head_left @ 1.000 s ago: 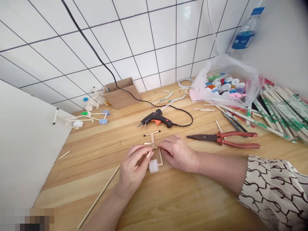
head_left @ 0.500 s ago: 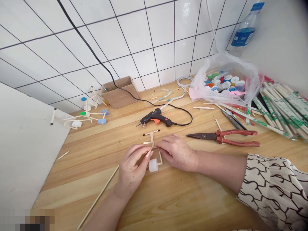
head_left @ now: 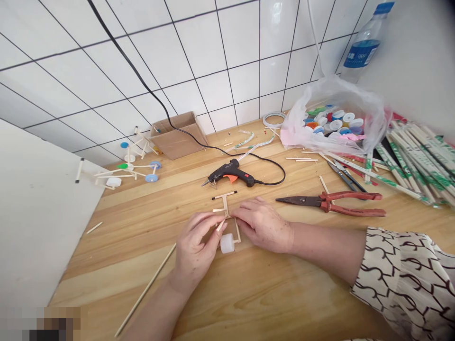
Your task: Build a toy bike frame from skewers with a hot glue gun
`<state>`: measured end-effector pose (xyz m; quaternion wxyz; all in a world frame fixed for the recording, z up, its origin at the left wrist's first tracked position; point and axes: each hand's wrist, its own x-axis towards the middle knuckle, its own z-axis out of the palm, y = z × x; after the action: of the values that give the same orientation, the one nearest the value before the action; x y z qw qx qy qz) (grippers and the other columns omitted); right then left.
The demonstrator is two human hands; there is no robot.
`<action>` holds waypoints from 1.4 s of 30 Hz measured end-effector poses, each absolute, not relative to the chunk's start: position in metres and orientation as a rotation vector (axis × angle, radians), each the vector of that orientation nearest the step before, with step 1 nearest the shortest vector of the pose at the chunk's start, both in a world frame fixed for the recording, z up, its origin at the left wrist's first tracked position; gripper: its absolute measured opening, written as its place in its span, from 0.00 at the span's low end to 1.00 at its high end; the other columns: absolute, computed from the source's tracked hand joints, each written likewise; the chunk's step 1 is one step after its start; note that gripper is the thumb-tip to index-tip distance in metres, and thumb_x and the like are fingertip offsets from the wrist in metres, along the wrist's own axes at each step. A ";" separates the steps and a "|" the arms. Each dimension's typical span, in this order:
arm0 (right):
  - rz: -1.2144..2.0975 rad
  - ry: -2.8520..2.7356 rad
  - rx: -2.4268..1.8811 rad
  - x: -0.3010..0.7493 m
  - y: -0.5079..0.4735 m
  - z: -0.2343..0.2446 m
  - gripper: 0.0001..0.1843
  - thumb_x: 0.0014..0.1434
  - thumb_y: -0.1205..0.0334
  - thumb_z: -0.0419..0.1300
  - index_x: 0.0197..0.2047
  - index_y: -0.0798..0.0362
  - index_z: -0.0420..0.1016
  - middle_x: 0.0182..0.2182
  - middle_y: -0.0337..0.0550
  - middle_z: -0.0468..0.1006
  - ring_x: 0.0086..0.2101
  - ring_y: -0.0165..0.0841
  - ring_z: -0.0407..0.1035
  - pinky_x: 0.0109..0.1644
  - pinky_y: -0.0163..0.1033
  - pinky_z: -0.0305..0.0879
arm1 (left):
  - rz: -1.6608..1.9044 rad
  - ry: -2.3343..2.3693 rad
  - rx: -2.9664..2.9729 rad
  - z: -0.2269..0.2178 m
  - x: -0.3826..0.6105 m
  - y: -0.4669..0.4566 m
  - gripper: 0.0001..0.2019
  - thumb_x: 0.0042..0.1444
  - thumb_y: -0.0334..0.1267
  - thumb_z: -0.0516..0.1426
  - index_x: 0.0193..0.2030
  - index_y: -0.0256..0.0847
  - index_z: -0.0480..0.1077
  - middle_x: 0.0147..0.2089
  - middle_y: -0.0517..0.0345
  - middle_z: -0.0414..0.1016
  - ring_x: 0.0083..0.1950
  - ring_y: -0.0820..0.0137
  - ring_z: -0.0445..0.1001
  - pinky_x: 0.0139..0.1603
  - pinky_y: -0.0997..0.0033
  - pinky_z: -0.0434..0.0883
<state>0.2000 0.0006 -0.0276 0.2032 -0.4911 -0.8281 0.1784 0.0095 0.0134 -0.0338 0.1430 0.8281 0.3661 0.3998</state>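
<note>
A small frame of thin wooden sticks (head_left: 225, 204) lies on the wooden table (head_left: 249, 293), with a white bottle cap (head_left: 227, 243) fixed at its near end. My left hand (head_left: 196, 249) pinches a short stick against the frame just left of the cap. My right hand (head_left: 263, 226) rests on the table with its fingertips closed on the frame's right side. A black and orange glue gun (head_left: 231, 174) lies just beyond the frame, its cord running up the tiled wall.
Red-handled pliers (head_left: 334, 203) lie to the right, with scissors (head_left: 344, 176) and wrapped chopsticks (head_left: 412, 166) beyond. A plastic bag of bottle caps (head_left: 334, 123), a water bottle (head_left: 362, 45), a cardboard box (head_left: 179, 135) and finished stick models (head_left: 131, 173) line the back. A long stick (head_left: 145, 291) lies at the left.
</note>
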 end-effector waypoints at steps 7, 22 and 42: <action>0.459 -2.302 -1.345 0.200 0.001 -0.029 0.11 0.61 0.70 0.53 0.44 0.56 0.74 0.33 0.47 0.77 0.36 0.36 0.69 0.42 0.41 0.55 | 1.146 1.056 2.387 -0.033 0.010 0.013 0.09 0.56 0.29 0.59 0.43 0.42 0.73 0.41 0.56 0.76 0.42 0.70 0.75 0.45 0.70 0.74; 0.454 -2.317 -1.356 0.200 0.001 -0.029 0.11 0.60 0.70 0.53 0.44 0.56 0.75 0.34 0.47 0.77 0.37 0.37 0.69 0.43 0.41 0.55 | 1.280 1.048 2.504 -0.026 0.008 0.007 0.12 0.54 0.26 0.60 0.44 0.42 0.72 0.40 0.56 0.76 0.41 0.69 0.75 0.44 0.69 0.73; 0.469 -2.345 -1.370 0.201 0.001 -0.028 0.11 0.61 0.70 0.53 0.44 0.57 0.74 0.35 0.47 0.77 0.37 0.36 0.69 0.43 0.41 0.55 | 1.384 1.034 2.674 -0.021 0.001 0.004 0.15 0.51 0.23 0.61 0.45 0.41 0.73 0.38 0.56 0.77 0.38 0.69 0.75 0.41 0.69 0.73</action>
<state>0.2008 0.0006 -0.0282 0.1916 -0.4879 -0.8351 0.1670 0.0015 0.0042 -0.0207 -0.0211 0.8398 0.3247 0.4347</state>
